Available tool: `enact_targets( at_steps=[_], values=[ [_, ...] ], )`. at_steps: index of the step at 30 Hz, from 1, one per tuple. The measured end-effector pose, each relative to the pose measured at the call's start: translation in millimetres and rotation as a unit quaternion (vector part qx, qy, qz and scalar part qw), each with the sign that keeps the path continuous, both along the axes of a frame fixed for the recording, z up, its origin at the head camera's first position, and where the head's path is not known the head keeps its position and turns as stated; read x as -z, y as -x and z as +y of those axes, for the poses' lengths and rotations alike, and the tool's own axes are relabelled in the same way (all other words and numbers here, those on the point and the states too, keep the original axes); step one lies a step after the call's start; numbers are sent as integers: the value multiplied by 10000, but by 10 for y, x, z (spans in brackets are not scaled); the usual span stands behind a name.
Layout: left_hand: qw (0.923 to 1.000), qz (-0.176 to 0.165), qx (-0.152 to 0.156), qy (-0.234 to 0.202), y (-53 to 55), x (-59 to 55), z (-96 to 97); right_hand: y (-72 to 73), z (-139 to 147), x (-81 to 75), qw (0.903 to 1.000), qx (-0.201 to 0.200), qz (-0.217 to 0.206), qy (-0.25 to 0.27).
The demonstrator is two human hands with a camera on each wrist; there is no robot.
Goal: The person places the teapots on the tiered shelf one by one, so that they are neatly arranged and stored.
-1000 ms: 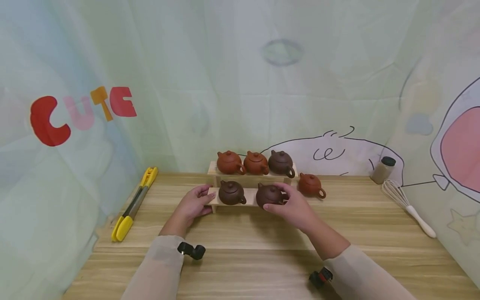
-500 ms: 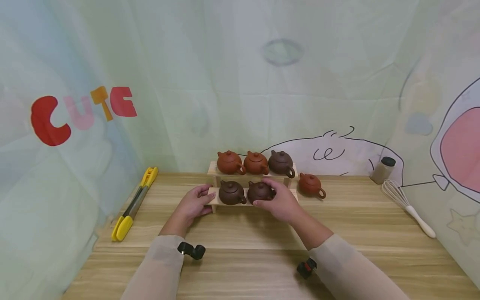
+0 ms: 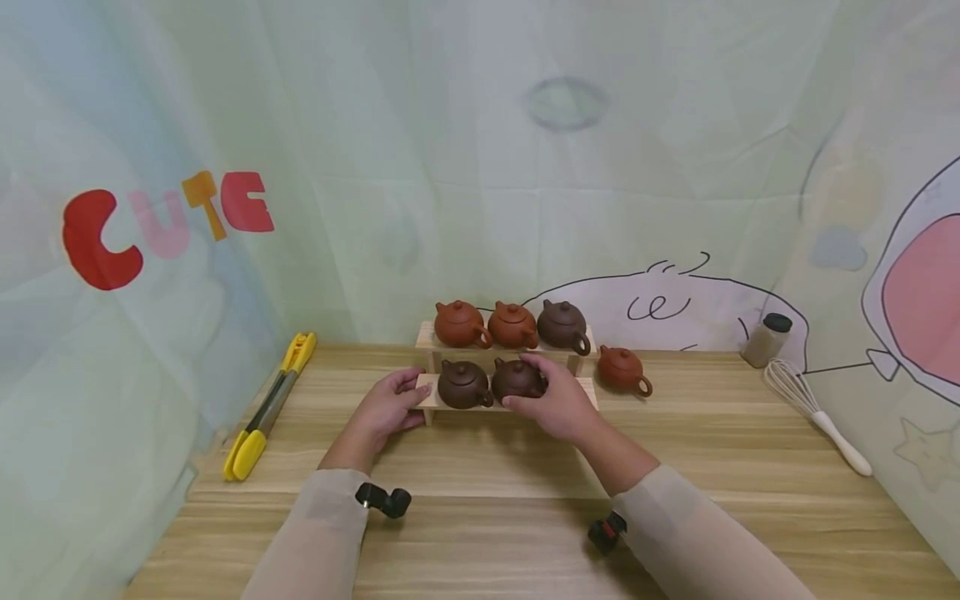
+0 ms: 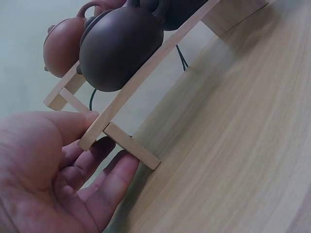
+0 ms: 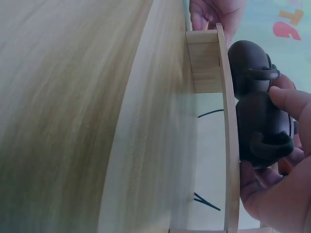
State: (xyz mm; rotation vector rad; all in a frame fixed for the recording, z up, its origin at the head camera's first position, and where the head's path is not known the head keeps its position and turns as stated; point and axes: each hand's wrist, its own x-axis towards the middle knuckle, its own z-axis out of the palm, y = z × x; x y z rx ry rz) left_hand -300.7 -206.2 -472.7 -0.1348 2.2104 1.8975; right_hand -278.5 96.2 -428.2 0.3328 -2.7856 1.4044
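Note:
A two-tier wooden rack (image 3: 582, 395) carries small clay teapots. On its lower step stand two dark brown teapots side by side, the left one (image 3: 462, 385) and the right one (image 3: 516, 380). My right hand (image 3: 558, 402) holds the right teapot, thumb in front and fingers behind; in the right wrist view that teapot (image 5: 262, 121) rests on the step close against its neighbour (image 5: 247, 65). At the rack's left end my left hand (image 3: 387, 407) pinches the lower step, thumb on top and fingers by the leg (image 4: 131, 144).
On the upper step sit two reddish teapots (image 3: 459, 325) and a dark one (image 3: 562, 325). Another reddish teapot (image 3: 621, 370) stands on the table right of the rack. Yellow-tipped tongs (image 3: 270, 408) lie left; a whisk (image 3: 817, 413) and a black-capped jar (image 3: 767, 340) are right.
My right hand has moved the dark teapot leftward along the lower step, up beside the other dark one. My left hand has stayed at the rack's end.

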Motion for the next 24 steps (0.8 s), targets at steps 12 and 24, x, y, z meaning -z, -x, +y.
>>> enact_targets(
  at_steps=[12,24],
  values=[
    [10000,44,40,-4,10,-5,-2,-255,430,-21,9973,290,79,674],
    [10000,41,-2,42,7,2,1,-231,1262,71,9939,1095,-85,86]
  ],
)
